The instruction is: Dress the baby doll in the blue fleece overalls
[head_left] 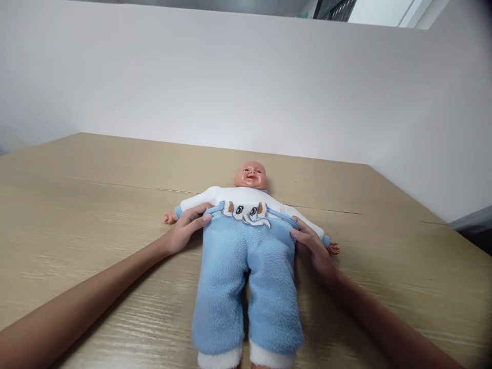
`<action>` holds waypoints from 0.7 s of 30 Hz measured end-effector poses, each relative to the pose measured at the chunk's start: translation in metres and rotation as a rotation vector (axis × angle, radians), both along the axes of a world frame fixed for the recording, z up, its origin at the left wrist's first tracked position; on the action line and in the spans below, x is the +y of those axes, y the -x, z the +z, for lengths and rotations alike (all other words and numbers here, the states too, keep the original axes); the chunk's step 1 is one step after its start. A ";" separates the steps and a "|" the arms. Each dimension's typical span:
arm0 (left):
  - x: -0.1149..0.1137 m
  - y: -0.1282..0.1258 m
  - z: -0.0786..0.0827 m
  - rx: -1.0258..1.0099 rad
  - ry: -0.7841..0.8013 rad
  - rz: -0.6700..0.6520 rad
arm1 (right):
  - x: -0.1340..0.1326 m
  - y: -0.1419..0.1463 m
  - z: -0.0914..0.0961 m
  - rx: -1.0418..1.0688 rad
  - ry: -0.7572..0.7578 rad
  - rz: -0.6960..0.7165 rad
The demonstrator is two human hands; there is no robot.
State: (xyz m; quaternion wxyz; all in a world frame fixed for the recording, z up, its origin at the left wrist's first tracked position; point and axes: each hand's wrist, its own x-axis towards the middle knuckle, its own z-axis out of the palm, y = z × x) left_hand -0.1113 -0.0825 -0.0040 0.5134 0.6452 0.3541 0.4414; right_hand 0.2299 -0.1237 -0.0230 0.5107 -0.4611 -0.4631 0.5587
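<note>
A baby doll (251, 177) lies on its back, head away from me, in a white long-sleeved top (246, 195) with blue cuffs. Fluffy light-blue trousers (223, 266) with white hems cover its legs. An elephant face with eyes and a trunk decorates their front at the waist. At the left side of the waist, my left hand (187, 226) pinches the trousers' upper edge between thumb and fingers. My right hand (313, 248) grips the same edge on the opposite side; some of its fingers are hidden behind the fabric. The doll's feet are mostly cut off by the frame.
The doll rests on a wide wood-grain table (115, 215) with thin seams across it. A white wall (230, 77) rises behind the table's far edge, and another pale surface runs along the right. A dark object (474, 225) shows beyond the right edge.
</note>
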 end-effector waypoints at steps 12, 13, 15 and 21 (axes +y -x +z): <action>0.003 -0.013 0.016 0.065 0.074 0.047 | 0.039 0.012 0.020 -0.063 -0.037 0.107; 0.004 -0.008 0.011 0.118 0.045 0.059 | 0.038 0.010 0.014 -0.131 -0.068 0.107; 0.007 0.002 0.003 0.234 -0.034 0.061 | 0.031 0.004 0.003 -0.296 -0.140 0.119; 0.009 0.016 -0.003 0.308 -0.090 -0.004 | 0.005 -0.006 -0.008 -0.493 -0.324 0.081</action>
